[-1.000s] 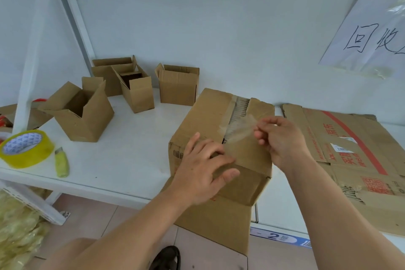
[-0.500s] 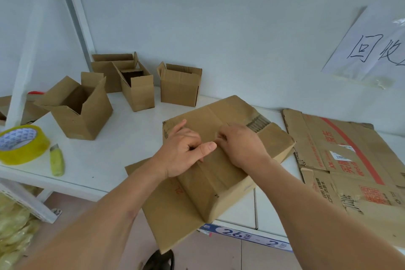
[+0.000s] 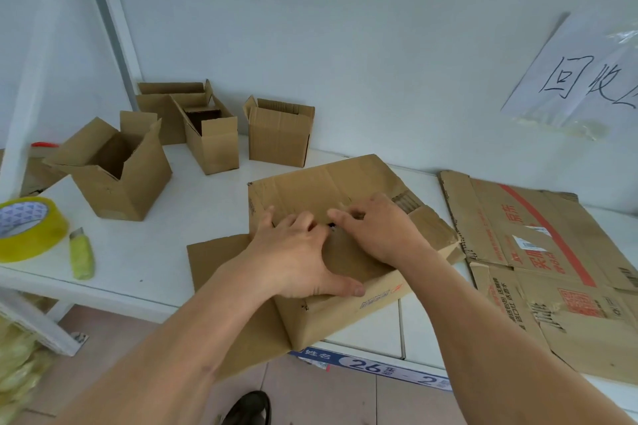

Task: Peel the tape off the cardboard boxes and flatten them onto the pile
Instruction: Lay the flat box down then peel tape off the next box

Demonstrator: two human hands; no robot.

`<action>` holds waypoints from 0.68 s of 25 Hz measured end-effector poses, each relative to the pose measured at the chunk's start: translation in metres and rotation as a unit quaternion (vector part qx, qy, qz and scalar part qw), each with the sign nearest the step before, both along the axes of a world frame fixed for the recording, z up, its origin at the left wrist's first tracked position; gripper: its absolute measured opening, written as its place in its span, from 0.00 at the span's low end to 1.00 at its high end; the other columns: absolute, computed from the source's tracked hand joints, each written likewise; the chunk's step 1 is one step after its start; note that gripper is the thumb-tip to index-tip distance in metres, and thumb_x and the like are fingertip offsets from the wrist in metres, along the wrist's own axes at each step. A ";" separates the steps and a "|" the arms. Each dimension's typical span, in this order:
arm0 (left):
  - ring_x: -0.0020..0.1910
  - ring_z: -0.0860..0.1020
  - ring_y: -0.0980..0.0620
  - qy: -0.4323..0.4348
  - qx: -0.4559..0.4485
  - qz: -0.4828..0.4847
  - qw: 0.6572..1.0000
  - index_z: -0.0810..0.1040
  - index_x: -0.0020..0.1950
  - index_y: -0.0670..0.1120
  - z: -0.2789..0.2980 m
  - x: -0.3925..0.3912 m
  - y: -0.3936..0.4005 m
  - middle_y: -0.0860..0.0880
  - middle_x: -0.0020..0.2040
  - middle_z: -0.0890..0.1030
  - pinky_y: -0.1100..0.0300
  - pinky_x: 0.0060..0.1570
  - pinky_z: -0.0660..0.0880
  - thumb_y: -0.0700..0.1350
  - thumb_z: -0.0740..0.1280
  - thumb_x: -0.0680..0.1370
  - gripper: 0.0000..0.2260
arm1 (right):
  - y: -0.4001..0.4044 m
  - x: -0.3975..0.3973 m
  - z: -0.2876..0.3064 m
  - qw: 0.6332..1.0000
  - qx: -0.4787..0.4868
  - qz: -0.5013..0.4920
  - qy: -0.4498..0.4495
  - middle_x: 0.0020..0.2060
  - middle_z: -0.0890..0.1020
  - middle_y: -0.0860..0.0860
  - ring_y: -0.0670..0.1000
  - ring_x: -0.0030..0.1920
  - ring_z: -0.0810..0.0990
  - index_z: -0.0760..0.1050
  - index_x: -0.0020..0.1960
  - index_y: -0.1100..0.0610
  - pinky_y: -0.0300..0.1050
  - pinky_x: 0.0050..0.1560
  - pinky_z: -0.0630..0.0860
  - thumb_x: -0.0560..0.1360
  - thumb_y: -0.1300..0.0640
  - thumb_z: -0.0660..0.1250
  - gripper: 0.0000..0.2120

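Two hands: both press palm-down on top of one cardboard box (image 3: 345, 190) at the front edge of the white table (image 3: 193, 217).
Left hand (image 3: 297, 259): lies flat on the near part of the box top, fingers spread and pointing away, thumb stretched along the near upper edge; it grips nothing.
Right hand (image 3: 376, 231): rests on the middle of the box top just right of the left one, fingers bent, their tips pressed to the cardboard; whether they pinch anything cannot be told.
Box under the hands: tilted and partly squashed, one corner overhanging the table edge, a loose flap (image 3: 221, 259) spread out at its left.
Flattened pile (image 3: 552, 252): printed cardboard sheets lie flat on the table just to the right of the box, close to its right corner.
Open boxes: one larger box (image 3: 117, 179) stands at left; three smaller ones (image 3: 279, 134) stand near the wall.
Tape roll (image 3: 27, 228): yellow, at the far left edge of the table.
Yellow cutter (image 3: 81, 255): lies just right of the roll.
Wall sign (image 3: 580, 79): handwritten paper, upper right.
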State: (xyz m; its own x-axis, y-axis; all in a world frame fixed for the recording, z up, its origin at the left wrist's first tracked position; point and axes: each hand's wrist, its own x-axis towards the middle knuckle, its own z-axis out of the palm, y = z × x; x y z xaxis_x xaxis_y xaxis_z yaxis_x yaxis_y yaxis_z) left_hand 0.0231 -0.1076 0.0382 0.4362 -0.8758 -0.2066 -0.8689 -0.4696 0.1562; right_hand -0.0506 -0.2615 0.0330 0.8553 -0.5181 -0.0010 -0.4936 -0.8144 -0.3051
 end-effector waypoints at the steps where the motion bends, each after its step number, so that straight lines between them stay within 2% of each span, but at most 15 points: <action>1: 0.76 0.55 0.49 0.006 0.003 -0.007 1.000 0.57 0.77 0.55 0.002 0.001 0.000 0.51 0.73 0.61 0.41 0.74 0.39 0.80 0.54 0.65 0.47 | -0.006 -0.002 -0.002 1.000 -0.027 -0.004 0.004 0.53 0.75 0.51 0.52 0.53 0.77 0.78 0.59 0.49 0.49 0.53 0.75 0.79 0.41 0.60 0.17; 3: 0.76 0.52 0.51 0.008 0.000 -0.021 1.000 0.59 0.77 0.57 0.006 0.008 0.002 0.52 0.74 0.60 0.43 0.74 0.38 0.77 0.56 0.68 0.42 | -0.025 -0.012 0.003 0.995 -0.041 -0.077 -0.044 0.50 0.79 0.51 0.52 0.47 0.76 0.77 0.59 0.50 0.45 0.43 0.71 0.80 0.52 0.60 0.11; 5: 0.77 0.48 0.54 0.029 -0.002 -0.023 0.999 0.59 0.76 0.60 0.008 0.024 0.010 0.56 0.75 0.59 0.46 0.75 0.36 0.73 0.58 0.70 0.38 | -0.052 -0.034 0.012 0.974 -0.016 -0.198 -0.106 0.50 0.81 0.53 0.53 0.42 0.75 0.75 0.60 0.49 0.43 0.37 0.67 0.78 0.60 0.59 0.14; 7: 0.77 0.45 0.55 0.051 0.004 -0.014 0.999 0.61 0.75 0.60 0.010 0.037 0.013 0.57 0.75 0.59 0.48 0.75 0.37 0.71 0.59 0.71 0.35 | -0.068 -0.045 0.015 0.971 -0.048 -0.222 -0.073 0.53 0.81 0.54 0.54 0.44 0.76 0.75 0.60 0.51 0.42 0.36 0.68 0.77 0.63 0.59 0.16; 8: 0.77 0.47 0.54 0.048 0.004 -0.006 0.999 0.63 0.74 0.58 0.011 0.037 0.010 0.56 0.75 0.60 0.48 0.76 0.39 0.72 0.57 0.71 0.35 | -0.065 -0.045 0.015 0.977 -0.051 -0.201 -0.051 0.55 0.80 0.54 0.54 0.46 0.77 0.76 0.59 0.51 0.43 0.39 0.69 0.78 0.60 0.58 0.14; 9: 0.77 0.50 0.51 0.033 0.004 0.006 0.999 0.65 0.73 0.56 0.012 0.032 0.004 0.54 0.75 0.62 0.46 0.76 0.43 0.75 0.54 0.70 0.37 | -0.055 -0.042 0.016 0.983 -0.021 -0.179 -0.032 0.55 0.78 0.54 0.55 0.48 0.78 0.77 0.57 0.51 0.44 0.42 0.70 0.79 0.53 0.57 0.12; 11: 0.75 0.55 0.45 -0.011 0.010 0.034 0.999 0.66 0.72 0.51 0.010 0.016 -0.009 0.49 0.74 0.64 0.44 0.74 0.48 0.82 0.48 0.64 0.48 | -0.034 -0.029 0.013 0.988 -0.017 -0.151 0.015 0.55 0.76 0.55 0.57 0.51 0.78 0.76 0.55 0.53 0.48 0.47 0.73 0.78 0.36 0.54 0.23; 12: 0.75 0.55 0.42 -0.026 0.013 0.046 0.998 0.64 0.73 0.49 0.007 0.009 -0.015 0.47 0.74 0.64 0.42 0.74 0.48 0.83 0.46 0.61 0.52 | -0.031 -0.021 0.011 0.984 -0.070 -0.156 0.041 0.56 0.75 0.55 0.58 0.54 0.77 0.75 0.58 0.54 0.50 0.50 0.72 0.76 0.33 0.54 0.28; 13: 0.75 0.55 0.40 -0.034 0.015 0.056 0.998 0.63 0.73 0.48 0.005 0.004 -0.019 0.46 0.74 0.63 0.41 0.74 0.48 0.84 0.45 0.59 0.55 | -0.033 -0.014 0.008 0.975 -0.131 -0.170 0.051 0.57 0.75 0.56 0.58 0.57 0.77 0.73 0.61 0.56 0.51 0.52 0.71 0.77 0.33 0.56 0.28; 14: 0.75 0.55 0.39 -0.039 0.014 0.062 0.997 0.62 0.73 0.47 0.003 0.002 -0.022 0.46 0.74 0.63 0.41 0.74 0.48 0.84 0.45 0.58 0.56 | -0.036 -0.010 0.006 0.968 -0.174 -0.176 0.043 0.57 0.76 0.56 0.58 0.57 0.77 0.72 0.62 0.57 0.51 0.51 0.69 0.78 0.37 0.57 0.25; 15: 0.75 0.55 0.39 -0.042 0.011 0.065 0.997 0.62 0.73 0.48 0.001 0.002 -0.023 0.46 0.74 0.63 0.41 0.74 0.48 0.84 0.46 0.58 0.55 | -0.043 -0.008 0.005 0.969 -0.165 -0.184 0.027 0.55 0.77 0.55 0.57 0.54 0.77 0.72 0.60 0.57 0.49 0.47 0.68 0.80 0.43 0.58 0.19; 16: 0.75 0.55 0.39 -0.045 0.005 0.063 0.997 0.62 0.73 0.49 0.000 0.005 -0.021 0.47 0.74 0.64 0.41 0.74 0.48 0.84 0.47 0.59 0.54 | -0.054 -0.011 0.006 0.973 -0.110 -0.203 -0.018 0.52 0.79 0.55 0.57 0.50 0.78 0.73 0.58 0.56 0.47 0.43 0.68 0.80 0.49 0.59 0.13; 17: 0.75 0.54 0.40 -0.045 -0.002 0.055 0.997 0.62 0.73 0.51 -0.001 0.008 -0.019 0.49 0.73 0.63 0.42 0.74 0.47 0.84 0.48 0.59 0.52 | -0.067 -0.019 0.008 0.968 -0.016 -0.235 -0.081 0.48 0.81 0.54 0.56 0.46 0.79 0.73 0.58 0.55 0.47 0.40 0.70 0.78 0.54 0.61 0.10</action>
State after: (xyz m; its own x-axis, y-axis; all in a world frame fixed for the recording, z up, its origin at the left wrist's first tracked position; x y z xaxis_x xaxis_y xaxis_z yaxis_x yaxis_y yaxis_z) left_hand 0.0312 -0.1269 0.0377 0.5466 -0.8222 -0.1585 -0.8224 -0.5628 0.0829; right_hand -0.0693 -0.3280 0.0411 0.5126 -0.8478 0.1363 -0.7598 -0.5218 -0.3880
